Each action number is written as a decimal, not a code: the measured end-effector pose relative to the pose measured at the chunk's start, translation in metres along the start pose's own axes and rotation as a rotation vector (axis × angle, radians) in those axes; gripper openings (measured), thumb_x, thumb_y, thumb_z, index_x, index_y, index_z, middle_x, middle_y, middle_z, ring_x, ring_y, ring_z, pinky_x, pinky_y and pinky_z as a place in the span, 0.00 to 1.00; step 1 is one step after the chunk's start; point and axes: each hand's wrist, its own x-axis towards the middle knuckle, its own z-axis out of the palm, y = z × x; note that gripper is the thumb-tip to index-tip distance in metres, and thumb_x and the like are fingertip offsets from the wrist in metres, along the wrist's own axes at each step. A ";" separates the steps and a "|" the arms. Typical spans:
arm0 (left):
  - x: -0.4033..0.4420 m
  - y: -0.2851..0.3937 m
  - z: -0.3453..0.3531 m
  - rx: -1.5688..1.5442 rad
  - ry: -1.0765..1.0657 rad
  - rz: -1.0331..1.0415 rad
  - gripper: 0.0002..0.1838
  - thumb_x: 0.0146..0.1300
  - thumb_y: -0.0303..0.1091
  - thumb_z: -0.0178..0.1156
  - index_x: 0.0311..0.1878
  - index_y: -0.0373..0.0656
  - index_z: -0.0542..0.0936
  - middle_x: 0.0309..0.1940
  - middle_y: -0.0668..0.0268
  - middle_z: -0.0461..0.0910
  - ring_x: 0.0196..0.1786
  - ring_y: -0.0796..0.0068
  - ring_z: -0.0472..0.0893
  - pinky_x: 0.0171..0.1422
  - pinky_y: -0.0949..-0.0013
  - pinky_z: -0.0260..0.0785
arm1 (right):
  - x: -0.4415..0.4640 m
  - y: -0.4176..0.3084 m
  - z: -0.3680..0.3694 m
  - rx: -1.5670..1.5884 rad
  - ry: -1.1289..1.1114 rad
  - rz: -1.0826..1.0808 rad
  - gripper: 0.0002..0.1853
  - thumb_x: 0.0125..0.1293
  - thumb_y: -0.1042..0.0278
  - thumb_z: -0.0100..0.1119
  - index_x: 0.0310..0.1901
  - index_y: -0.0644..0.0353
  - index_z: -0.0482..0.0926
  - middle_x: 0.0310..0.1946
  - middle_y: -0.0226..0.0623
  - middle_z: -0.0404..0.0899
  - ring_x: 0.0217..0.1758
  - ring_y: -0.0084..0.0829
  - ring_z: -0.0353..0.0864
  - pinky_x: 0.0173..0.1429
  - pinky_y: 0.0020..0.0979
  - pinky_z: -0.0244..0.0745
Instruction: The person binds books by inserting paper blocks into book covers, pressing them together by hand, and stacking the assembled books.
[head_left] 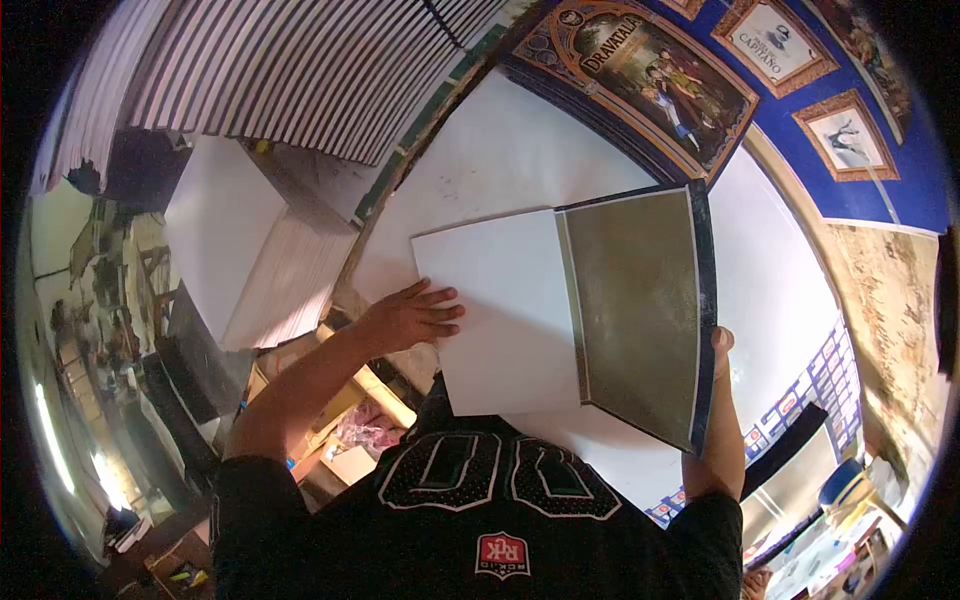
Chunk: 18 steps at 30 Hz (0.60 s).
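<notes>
A white page block [500, 300] lies on the pale worktop [480, 160]. Attached along its right side is a hard cover [635, 310], its inner face olive-brown and its edges dark blue. My left hand [410, 318] rests on the left part of the white page, fingers stretched out and a little apart. At the cover's right edge is my right hand [722, 345], its thumb tip showing against the edge. The other fingers of that hand are hidden behind the cover, which is raised and tilted.
Printed covers reading "DRAVATALA" [655, 85] are stacked at the far side, beside a blue printed sheet [780, 100]. Left stand a tall white paper stack [270, 260] and striped piles [280, 75]. Below my left arm is a box [325, 430] holding scraps.
</notes>
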 end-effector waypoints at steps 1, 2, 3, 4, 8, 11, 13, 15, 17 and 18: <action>-0.001 0.000 0.000 0.000 0.001 -0.007 0.23 0.62 0.49 0.57 0.62 0.66 0.77 0.73 0.85 0.64 0.78 0.75 0.55 0.83 0.53 0.45 | 0.001 0.001 0.001 0.004 0.001 -0.001 0.64 0.45 0.19 0.64 0.70 0.72 0.61 0.63 0.49 0.73 0.62 0.39 0.75 0.65 0.36 0.71; -0.001 -0.001 0.001 0.027 -0.006 0.015 0.23 0.62 0.49 0.57 0.62 0.66 0.77 0.73 0.84 0.64 0.78 0.75 0.56 0.82 0.53 0.45 | 0.002 0.001 0.004 0.002 0.000 -0.006 0.64 0.45 0.20 0.64 0.70 0.72 0.60 0.63 0.49 0.73 0.62 0.39 0.75 0.65 0.36 0.71; -0.001 -0.002 0.001 0.055 -0.011 0.036 0.23 0.62 0.49 0.57 0.62 0.66 0.77 0.72 0.84 0.65 0.78 0.74 0.56 0.82 0.53 0.45 | 0.002 0.002 0.006 -0.002 0.001 -0.012 0.64 0.46 0.20 0.64 0.70 0.72 0.60 0.63 0.49 0.73 0.62 0.39 0.75 0.65 0.36 0.71; -0.001 -0.003 0.003 0.052 -0.005 0.032 0.23 0.62 0.49 0.57 0.62 0.66 0.77 0.72 0.84 0.65 0.78 0.74 0.56 0.82 0.53 0.45 | 0.002 0.002 0.008 -0.004 0.001 -0.018 0.64 0.46 0.21 0.64 0.70 0.72 0.60 0.63 0.49 0.73 0.62 0.39 0.75 0.65 0.36 0.71; 0.000 -0.007 0.013 -0.008 -0.006 0.049 0.23 0.62 0.47 0.55 0.62 0.64 0.77 0.72 0.80 0.65 0.79 0.70 0.56 0.82 0.50 0.44 | 0.000 0.005 0.020 -0.033 0.004 -0.047 0.63 0.46 0.22 0.65 0.70 0.72 0.60 0.63 0.49 0.73 0.61 0.39 0.75 0.65 0.36 0.71; 0.000 -0.010 0.020 -0.188 0.135 0.054 0.22 0.59 0.46 0.59 0.58 0.62 0.79 0.70 0.77 0.70 0.77 0.66 0.59 0.82 0.49 0.44 | -0.002 0.005 0.036 -0.093 -0.005 -0.096 0.63 0.47 0.23 0.66 0.71 0.72 0.59 0.63 0.49 0.73 0.61 0.39 0.75 0.65 0.36 0.71; 0.004 -0.015 0.024 -0.364 0.234 0.098 0.21 0.55 0.46 0.63 0.54 0.60 0.83 0.67 0.76 0.73 0.76 0.67 0.63 0.81 0.49 0.47 | -0.008 0.003 0.051 -0.155 -0.005 -0.138 0.63 0.47 0.24 0.66 0.71 0.73 0.59 0.63 0.49 0.72 0.61 0.39 0.75 0.65 0.36 0.71; 0.000 -0.007 0.013 -0.204 0.284 0.085 0.19 0.54 0.45 0.64 0.52 0.59 0.84 0.65 0.75 0.75 0.74 0.68 0.65 0.81 0.50 0.49 | -0.020 0.003 0.076 -0.252 -0.008 -0.179 0.62 0.48 0.24 0.67 0.71 0.73 0.59 0.63 0.49 0.72 0.61 0.39 0.76 0.65 0.36 0.71; -0.004 -0.007 0.007 -0.292 0.306 0.061 0.21 0.54 0.43 0.65 0.53 0.58 0.83 0.68 0.76 0.73 0.76 0.70 0.63 0.81 0.51 0.48 | -0.031 0.003 0.102 -0.338 -0.022 -0.214 0.62 0.48 0.25 0.67 0.71 0.73 0.59 0.64 0.49 0.72 0.61 0.39 0.76 0.65 0.36 0.71; -0.003 -0.008 0.014 -0.185 0.275 0.072 0.22 0.55 0.42 0.65 0.55 0.58 0.82 0.71 0.78 0.68 0.77 0.70 0.60 0.81 0.54 0.48 | -0.036 0.003 0.116 -0.389 -0.026 -0.230 0.62 0.48 0.25 0.67 0.71 0.73 0.59 0.64 0.49 0.72 0.61 0.39 0.76 0.65 0.36 0.71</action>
